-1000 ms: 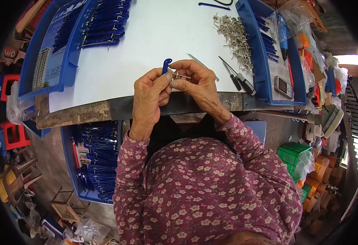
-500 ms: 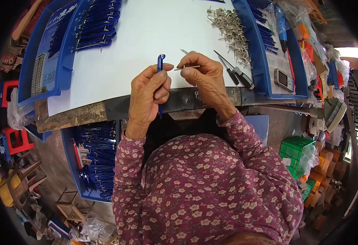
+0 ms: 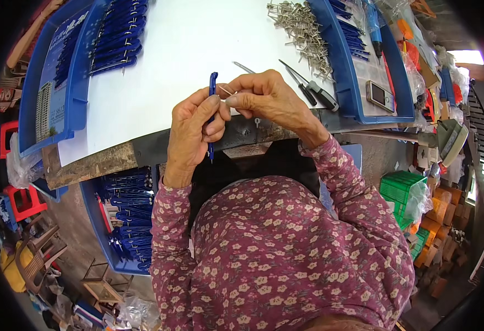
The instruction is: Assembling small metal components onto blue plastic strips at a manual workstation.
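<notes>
A slim dark-blue pen-shaped piece (image 3: 213,84) stands nearly upright in my left hand (image 3: 193,129), whose thumb and fingers wrap its middle; its thin lower tip shows beneath the hand. My right hand (image 3: 272,102) pinches a thin metal pin (image 3: 225,90) between thumb and forefinger. The pin points toward the upper part of the blue piece; whether it touches cannot be made out. Both hands are above the table's near edge. A heap of similar metal pins (image 3: 302,34) lies beyond my right hand. Just past its fingers rests a pointed metal tool (image 3: 243,67), partly hidden.
Blue trays stand at left (image 3: 78,105) and right (image 3: 348,77); the right one holds a mobile phone (image 3: 380,95). Dark-handled tools (image 3: 323,96) lie beside it. A row of blue pieces (image 3: 118,41) lies at far left. Below the table is another blue crate (image 3: 97,220).
My right hand has moved left with the pin, closing the gap to the blue piece. The blue piece has turned slightly in my left hand. The whole view has shifted a little.
</notes>
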### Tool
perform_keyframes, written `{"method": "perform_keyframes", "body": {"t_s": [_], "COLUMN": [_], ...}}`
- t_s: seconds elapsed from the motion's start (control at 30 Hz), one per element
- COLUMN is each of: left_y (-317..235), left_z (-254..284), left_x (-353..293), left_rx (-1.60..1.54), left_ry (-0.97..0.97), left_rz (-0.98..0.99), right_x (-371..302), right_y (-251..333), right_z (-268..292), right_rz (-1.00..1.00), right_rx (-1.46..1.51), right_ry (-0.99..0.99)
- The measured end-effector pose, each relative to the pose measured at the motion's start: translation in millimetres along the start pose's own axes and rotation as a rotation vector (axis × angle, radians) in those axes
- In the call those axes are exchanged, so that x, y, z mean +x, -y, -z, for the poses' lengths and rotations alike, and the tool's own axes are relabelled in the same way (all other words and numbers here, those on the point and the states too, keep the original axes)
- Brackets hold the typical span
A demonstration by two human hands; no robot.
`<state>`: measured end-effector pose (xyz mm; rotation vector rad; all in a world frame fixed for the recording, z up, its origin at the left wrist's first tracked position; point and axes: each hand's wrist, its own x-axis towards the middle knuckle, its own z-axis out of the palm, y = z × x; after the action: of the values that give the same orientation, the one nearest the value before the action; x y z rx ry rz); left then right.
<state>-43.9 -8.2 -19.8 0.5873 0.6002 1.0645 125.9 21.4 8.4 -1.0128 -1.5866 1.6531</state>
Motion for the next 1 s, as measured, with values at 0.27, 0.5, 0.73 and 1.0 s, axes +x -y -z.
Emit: {"method": "perform_keyframes", "body": {"t_s": [0.27,0.5,0.73,1.0], "left_y": [1.8,2.4,3.6,5.1], "left_z": [-2.0,-3.9,-10.2,-13.6], "left_x": [-1.2,-3.7,-5.7,-7.8], "left_rx": [0.096,0.143,0.243,0.360], "left_ry": [-0.022,-0.049,-0.085,-0.104], "left_rz": [-0.015,0.004,-0.023,-0.059], "right_x": [-1.6,-2.8,-7.1,-12.5], "right_y": [3.4,1.6,-1.8,-5.1], "right_z": [2.3,3.4,3.7,2.1], "right_rz": [-0.015,-0.044,-0.062,-0.029], "right_rx": [-0.080,-0.071,-0.050,-0.020], "right_ry": [0.034,0.065,0.067,0.059]}}
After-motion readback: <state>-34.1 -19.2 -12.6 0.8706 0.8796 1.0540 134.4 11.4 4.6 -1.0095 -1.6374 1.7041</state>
